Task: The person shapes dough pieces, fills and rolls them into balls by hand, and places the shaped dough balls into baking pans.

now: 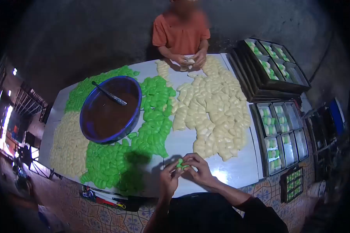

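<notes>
Between my two hands, above the near edge of the white table [151, 186], is a small piece of green dough [180, 163]. My left hand [169, 176] pinches it from the left. From the right, the fingers of my right hand [196, 167] close on the same piece. Many green dough pieces [155, 134] lie packed together just beyond and left of my hands. Cream-coloured dough pieces [221, 112] cover the table ahead and to the right. A blue basin [138, 112] holds brown filling [111, 118] and a spatula-like tool [107, 92].
Across the table a person in an orange shirt [182, 37] handles pale dough. Stacked dark trays [256, 73] and a tray with metal compartments [260, 155] stand along the right, holding green-and-cream rolls. Another tray [282, 190] sits lower right. More cream dough [68, 145] lies far left.
</notes>
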A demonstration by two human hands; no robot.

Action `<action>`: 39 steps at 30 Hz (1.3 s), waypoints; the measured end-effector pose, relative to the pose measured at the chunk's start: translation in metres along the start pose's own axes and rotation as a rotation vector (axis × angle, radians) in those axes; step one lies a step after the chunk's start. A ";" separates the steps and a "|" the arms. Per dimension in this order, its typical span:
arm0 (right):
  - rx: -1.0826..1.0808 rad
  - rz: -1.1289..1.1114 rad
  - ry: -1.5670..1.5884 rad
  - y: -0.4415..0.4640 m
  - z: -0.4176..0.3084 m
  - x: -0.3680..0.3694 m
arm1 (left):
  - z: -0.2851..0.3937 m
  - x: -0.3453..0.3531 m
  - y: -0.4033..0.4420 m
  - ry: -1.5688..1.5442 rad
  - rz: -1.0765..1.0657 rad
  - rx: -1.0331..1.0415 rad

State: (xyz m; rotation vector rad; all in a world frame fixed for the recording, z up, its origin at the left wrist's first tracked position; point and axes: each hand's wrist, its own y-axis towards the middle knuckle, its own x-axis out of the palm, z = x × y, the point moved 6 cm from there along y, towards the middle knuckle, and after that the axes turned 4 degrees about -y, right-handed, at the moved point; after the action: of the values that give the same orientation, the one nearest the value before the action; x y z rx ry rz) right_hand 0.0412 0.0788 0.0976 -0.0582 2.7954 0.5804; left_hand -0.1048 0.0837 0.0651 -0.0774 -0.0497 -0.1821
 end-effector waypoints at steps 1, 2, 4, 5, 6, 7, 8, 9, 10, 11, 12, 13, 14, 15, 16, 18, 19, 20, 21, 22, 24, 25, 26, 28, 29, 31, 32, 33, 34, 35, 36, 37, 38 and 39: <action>0.086 0.098 0.128 -0.004 0.006 -0.010 | -0.001 0.004 -0.003 -0.059 0.014 -0.030; 0.095 0.079 0.128 -0.005 0.003 -0.014 | -0.003 0.010 -0.007 -0.119 0.026 -0.062; 0.115 0.036 0.126 -0.008 -0.011 -0.020 | -0.008 0.021 -0.015 -0.242 0.053 -0.133; 0.073 0.042 0.136 -0.011 -0.027 -0.020 | -0.012 0.020 -0.018 -0.165 0.103 -0.176; 0.060 0.013 0.089 -0.019 -0.020 -0.019 | -0.017 0.022 -0.020 -0.213 0.125 -0.193; 0.050 -0.017 0.044 -0.028 -0.007 -0.016 | -0.025 0.024 -0.023 -0.260 0.150 -0.213; 0.041 -0.048 0.000 -0.036 0.002 -0.014 | -0.035 0.024 -0.026 -0.306 0.176 -0.233; 0.031 -0.012 -0.103 -0.038 -0.001 -0.020 | -0.043 0.024 -0.025 -0.190 0.142 -0.166; 0.175 -0.020 -0.036 -0.042 0.003 -0.023 | -0.056 0.022 -0.024 -0.075 0.109 -0.102; 0.321 -0.029 0.036 -0.047 0.007 -0.023 | -0.067 0.020 -0.025 0.041 0.075 -0.039; 0.466 -0.036 0.109 -0.055 0.013 -0.021 | -0.061 0.022 -0.026 0.156 0.038 0.025; 0.209 0.059 -0.165 -0.054 0.009 -0.028 | -0.056 0.025 -0.027 0.104 0.004 0.060; 0.311 -0.007 -0.102 -0.062 0.025 -0.024 | -0.049 0.027 -0.027 0.049 -0.027 0.098; 0.516 -0.209 0.250 -0.073 0.042 -0.014 | -0.040 0.030 -0.030 -0.048 -0.024 0.077; 0.710 -0.412 0.613 -0.085 0.043 -0.002 | -0.031 0.034 -0.032 -0.146 -0.019 0.057; 0.657 -0.389 0.549 -0.088 0.039 -0.009 | -0.027 0.039 -0.043 -0.414 0.060 -0.110; 0.516 -0.286 0.345 -0.086 0.040 -0.017 | -0.028 0.031 -0.041 -0.125 0.030 0.128; 0.378 -0.187 0.141 -0.088 0.040 -0.023 | -0.036 0.022 -0.040 -0.156 0.102 0.100; 0.284 -0.099 -0.039 -0.094 0.063 -0.024 | -0.043 0.016 -0.040 -0.188 0.175 0.074; 0.341 -0.037 -0.023 -0.102 0.065 -0.029 | -0.045 0.013 -0.041 -0.221 0.249 0.046; 0.439 0.084 0.008 -0.112 0.072 -0.045 | -0.042 0.011 -0.044 -0.249 0.301 0.049; 0.329 0.169 -0.292 -0.114 0.066 -0.061 | -0.045 0.003 -0.048 -0.215 0.315 0.022; 0.377 0.300 -0.467 -0.120 0.064 -0.080 | -0.048 -0.002 -0.051 -0.180 0.328 -0.003; 0.622 0.492 -0.550 -0.132 0.089 -0.108 | -0.056 -0.007 -0.055 -0.204 0.398 -0.057; 0.572 0.561 -0.603 -0.128 0.092 -0.113 | -0.059 -0.009 -0.058 -0.211 0.432 -0.090; 0.515 0.624 -0.731 -0.103 0.081 -0.112 | -0.058 0.000 -0.055 -0.198 0.377 -0.053; 0.488 0.650 -0.798 -0.095 0.076 -0.110 | -0.059 0.005 -0.054 -0.193 0.351 -0.039; 0.507 0.760 -0.746 -0.096 0.093 -0.110 | -0.051 0.011 -0.053 -0.010 0.263 0.088; 0.526 0.762 -0.609 -0.103 0.106 -0.106 | -0.043 0.016 -0.051 0.175 0.174 0.217; 0.538 0.764 -0.471 -0.113 0.117 -0.102 | -0.035 0.024 -0.048 0.360 0.084 0.351; 0.548 0.762 -0.334 -0.121 0.125 -0.100 | -0.033 0.026 -0.045 0.230 0.088 0.259; 0.469 0.694 -0.387 -0.126 0.086 -0.102 | -0.029 0.034 -0.048 0.099 0.090 0.161; 0.447 0.668 -0.424 -0.147 0.085 -0.098 | -0.031 0.039 -0.049 -0.034 0.091 0.063; 0.384 0.575 -0.313 -0.174 0.089 -0.097 | -0.045 0.039 -0.050 -0.207 0.115 -0.083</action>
State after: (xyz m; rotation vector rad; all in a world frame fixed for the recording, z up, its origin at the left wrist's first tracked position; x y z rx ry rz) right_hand 0.1748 -0.0479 -0.0195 0.8563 2.5386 0.1332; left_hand -0.0738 0.0245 0.0264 -0.1812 -0.2434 -0.0606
